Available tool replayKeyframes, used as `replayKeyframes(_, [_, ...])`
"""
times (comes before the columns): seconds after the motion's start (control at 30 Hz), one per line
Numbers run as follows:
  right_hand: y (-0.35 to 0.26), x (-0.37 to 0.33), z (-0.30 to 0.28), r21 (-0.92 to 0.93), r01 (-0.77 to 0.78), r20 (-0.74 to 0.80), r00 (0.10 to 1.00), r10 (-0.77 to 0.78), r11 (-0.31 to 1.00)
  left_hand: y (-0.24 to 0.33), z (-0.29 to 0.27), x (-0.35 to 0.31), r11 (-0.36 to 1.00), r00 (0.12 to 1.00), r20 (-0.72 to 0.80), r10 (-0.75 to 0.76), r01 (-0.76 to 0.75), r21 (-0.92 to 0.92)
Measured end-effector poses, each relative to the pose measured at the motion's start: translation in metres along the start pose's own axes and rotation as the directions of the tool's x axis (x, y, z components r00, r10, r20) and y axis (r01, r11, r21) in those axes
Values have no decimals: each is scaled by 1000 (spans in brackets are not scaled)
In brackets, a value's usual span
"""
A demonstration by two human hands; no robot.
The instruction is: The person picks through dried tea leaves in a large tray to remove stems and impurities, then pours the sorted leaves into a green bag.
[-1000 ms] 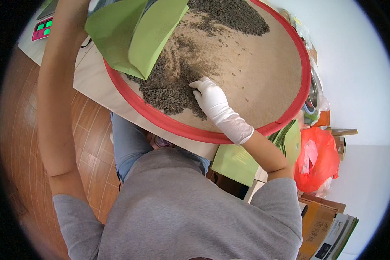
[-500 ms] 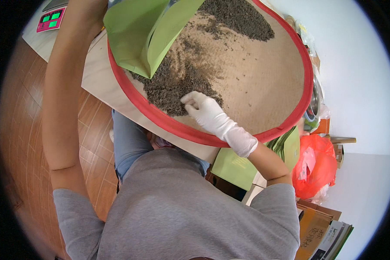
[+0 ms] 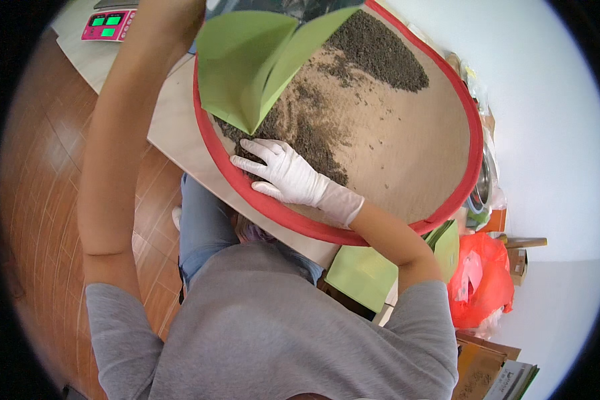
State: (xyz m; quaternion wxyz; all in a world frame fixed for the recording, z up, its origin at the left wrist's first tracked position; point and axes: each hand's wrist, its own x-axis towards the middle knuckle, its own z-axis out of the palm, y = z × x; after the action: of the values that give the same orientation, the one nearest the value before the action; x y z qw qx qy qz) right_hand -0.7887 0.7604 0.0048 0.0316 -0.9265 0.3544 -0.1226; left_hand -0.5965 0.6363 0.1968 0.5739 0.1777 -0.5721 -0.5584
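Spreading loosely over dark granules (image 3: 323, 148), right hand (image 3: 283, 173) should sweep gently inside rim (image 3: 475, 140). Left hand (image 3: 181, 17) cropped beside green bag (image 3: 237, 63); grip unclear.

Brown, plank-patterned floor (image 3: 47, 200) lies left of the pale bench (image 3: 172, 123); a brightly lit white wall (image 3: 547, 133) stands right of it.
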Motion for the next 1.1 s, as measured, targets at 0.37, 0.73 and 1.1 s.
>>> replayKeyframes(0.37, [32,-17,17,-75,-251,-213,949,231,965,7,10,-2,997,998,-6,-69,68,-46])
replayKeyframes(0.73, [35,1,-138,950,-296,54,457,888,95,-19,33,27,937,974,193,-116,43,345])
replayKeyframes(1.1, [43,51,-235,883,-113,-361,455,814,455,-36,90,42,750,947,185,-264,80,657])
